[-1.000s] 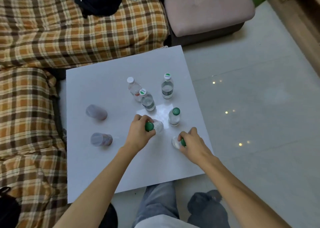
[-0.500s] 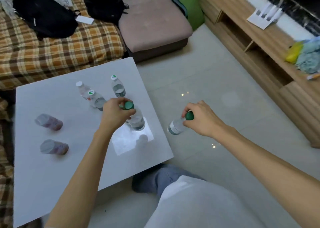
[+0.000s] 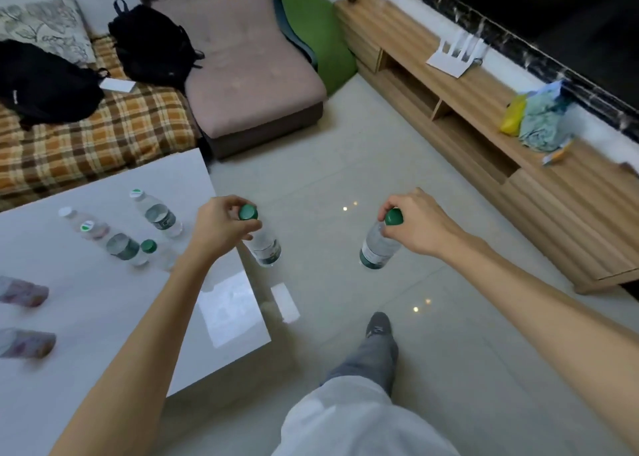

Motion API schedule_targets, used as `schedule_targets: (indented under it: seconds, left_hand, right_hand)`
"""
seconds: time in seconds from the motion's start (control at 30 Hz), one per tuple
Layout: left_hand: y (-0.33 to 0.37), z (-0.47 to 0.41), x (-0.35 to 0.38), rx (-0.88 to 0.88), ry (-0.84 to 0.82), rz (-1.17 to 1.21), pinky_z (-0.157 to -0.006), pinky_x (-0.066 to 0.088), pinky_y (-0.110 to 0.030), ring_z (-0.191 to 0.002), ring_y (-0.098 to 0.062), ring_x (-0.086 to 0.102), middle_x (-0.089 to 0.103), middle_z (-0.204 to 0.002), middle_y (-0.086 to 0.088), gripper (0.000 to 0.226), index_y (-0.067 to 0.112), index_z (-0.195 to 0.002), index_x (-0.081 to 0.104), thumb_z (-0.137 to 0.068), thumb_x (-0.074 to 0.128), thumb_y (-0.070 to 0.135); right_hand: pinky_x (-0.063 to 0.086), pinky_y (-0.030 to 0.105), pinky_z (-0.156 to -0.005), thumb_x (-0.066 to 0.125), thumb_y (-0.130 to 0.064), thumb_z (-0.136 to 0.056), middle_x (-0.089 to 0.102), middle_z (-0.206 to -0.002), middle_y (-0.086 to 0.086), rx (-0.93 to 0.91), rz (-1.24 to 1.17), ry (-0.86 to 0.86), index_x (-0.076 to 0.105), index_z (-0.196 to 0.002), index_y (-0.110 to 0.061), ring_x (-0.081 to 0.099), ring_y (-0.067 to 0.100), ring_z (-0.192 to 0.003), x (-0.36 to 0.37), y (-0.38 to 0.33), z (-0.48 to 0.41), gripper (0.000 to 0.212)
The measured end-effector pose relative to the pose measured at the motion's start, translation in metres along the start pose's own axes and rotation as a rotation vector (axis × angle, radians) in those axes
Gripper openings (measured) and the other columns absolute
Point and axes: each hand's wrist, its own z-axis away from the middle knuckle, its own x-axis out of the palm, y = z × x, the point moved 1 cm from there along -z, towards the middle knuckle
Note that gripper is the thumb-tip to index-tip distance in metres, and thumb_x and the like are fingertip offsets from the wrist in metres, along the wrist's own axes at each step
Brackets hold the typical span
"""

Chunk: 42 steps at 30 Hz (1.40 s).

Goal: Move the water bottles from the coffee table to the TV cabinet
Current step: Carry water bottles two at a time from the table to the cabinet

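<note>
My left hand (image 3: 221, 225) grips a green-capped water bottle (image 3: 264, 244) by its neck, hanging just past the right edge of the white coffee table (image 3: 86, 303). Over the tiled floor, my right hand (image 3: 420, 224) holds a second green-capped bottle (image 3: 378, 246) the same way. Several more bottles stand on the table: one with a green cap (image 3: 149, 248), one at the back (image 3: 157, 211), and two with white caps (image 3: 100, 234). The wooden TV cabinet (image 3: 570, 192) runs along the right wall.
Two glass jars (image 3: 24, 291) lie at the table's left. Yellow and blue bags (image 3: 536, 120) and a white router (image 3: 456, 56) sit on the cabinet top. A plaid sofa with black backpacks (image 3: 152, 45), a pink chaise and a green cushion (image 3: 311, 37) stand behind. My foot (image 3: 378, 327) is on the floor.
Both hands lifted their bottles off the table and carried them right, over the floor. My view has turned right, bringing the TV cabinet into sight.
</note>
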Motion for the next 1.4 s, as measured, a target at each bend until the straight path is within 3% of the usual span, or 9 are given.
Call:
schedule_targets:
  seconds: [0.13,0.33,0.4,0.57,0.63,0.9,1.13,1.23,1.4]
  left_hand:
    - [0.053,-0.024,0.038,0.001,-0.015,-0.025,-0.048,0.051,-0.01,-0.057,-0.01,0.072,0.072,-0.102,-0.011,0.028,0.011,-0.102,0.073,-0.075,0.083,0.011]
    - [0.134,-0.06,0.098,-0.001,-0.033,-0.024,-0.067,0.058,-0.03,-0.055,-0.016,0.074,0.072,-0.105,-0.012,0.027,0.014,-0.099,0.074,-0.074,0.084,0.016]
    - [0.163,-0.071,0.118,0.005,-0.047,-0.01,-0.068,0.058,-0.029,-0.053,-0.013,0.073,0.071,-0.104,-0.012,0.024,0.013,-0.099,0.074,-0.077,0.082,0.02]
    - [0.231,-0.101,0.162,0.028,-0.11,-0.026,-0.084,0.06,-0.042,-0.059,-0.016,0.075,0.072,-0.089,-0.001,0.018,0.019,-0.095,0.074,-0.08,0.077,0.029]
    - [0.255,-0.116,0.179,0.037,-0.143,-0.009,-0.084,0.06,-0.048,-0.06,-0.018,0.075,0.071,-0.086,-0.001,0.017,0.021,-0.092,0.075,-0.078,0.077,0.031]
    - [0.366,-0.16,0.263,0.097,-0.191,0.001,-0.082,0.06,-0.052,-0.061,-0.016,0.074,0.071,-0.087,0.0,0.019,0.023,-0.091,0.075,-0.075,0.073,0.034]
    - [0.473,-0.195,0.343,0.153,-0.199,-0.022,-0.084,0.061,-0.045,-0.063,-0.018,0.075,0.07,-0.1,-0.005,0.023,0.018,-0.101,0.075,-0.078,0.078,0.022]
    - [0.52,-0.207,0.377,0.176,-0.187,-0.031,-0.082,0.062,-0.042,-0.063,-0.019,0.075,0.072,-0.1,-0.007,0.024,0.016,-0.102,0.075,-0.078,0.078,0.016]
    - [0.59,-0.223,0.434,0.238,-0.164,-0.022,-0.081,0.061,-0.034,-0.06,-0.015,0.075,0.073,-0.096,-0.005,0.023,0.017,-0.102,0.074,-0.079,0.075,0.016]
  right_hand:
    - [0.039,0.026,-0.074,0.068,-0.02,-0.081,0.051,-0.104,0.007,-0.002,0.0,0.03,0.064,-0.091,-0.033,0.055,0.024,-0.094,-0.04,0.06,-0.012,0.016]
    - [0.045,0.029,-0.073,0.064,-0.018,-0.082,0.045,-0.104,0.003,0.008,-0.018,0.068,0.066,-0.096,-0.032,0.057,0.026,-0.086,-0.104,0.13,-0.037,0.02]
    - [0.045,0.029,-0.072,0.064,-0.016,-0.082,0.044,-0.104,0.003,0.012,-0.028,0.088,0.067,-0.096,-0.031,0.058,0.027,-0.084,-0.127,0.152,-0.047,0.021]
    - [0.044,0.027,-0.073,0.068,-0.017,-0.082,0.045,-0.105,0.005,0.042,-0.064,0.143,0.067,-0.097,-0.03,0.059,0.026,-0.086,-0.174,0.206,-0.072,0.02]
    - [0.043,0.027,-0.074,0.07,-0.017,-0.081,0.046,-0.106,0.005,0.052,-0.084,0.175,0.067,-0.097,-0.03,0.058,0.026,-0.088,-0.189,0.227,-0.083,0.021]
    - [0.041,0.026,-0.076,0.074,-0.018,-0.078,0.047,-0.102,0.003,0.085,-0.081,0.283,0.07,-0.102,-0.026,0.057,0.024,-0.094,-0.259,0.315,-0.125,0.026]
    - [0.051,0.036,-0.082,0.075,-0.025,-0.073,0.05,-0.1,0.001,0.062,-0.031,0.293,0.069,-0.097,-0.032,0.058,0.023,-0.096,-0.335,0.403,-0.159,0.025]
    - [0.046,0.029,-0.082,0.075,-0.023,-0.075,0.046,-0.1,0.0,0.044,-0.031,0.299,0.07,-0.101,-0.028,0.055,0.022,-0.095,-0.369,0.441,-0.169,0.027]
    - [0.052,0.041,-0.086,0.074,-0.019,-0.074,0.054,-0.104,0.008,0.024,0.027,0.286,0.071,-0.099,-0.023,0.059,0.029,-0.097,-0.419,0.503,-0.196,0.025]
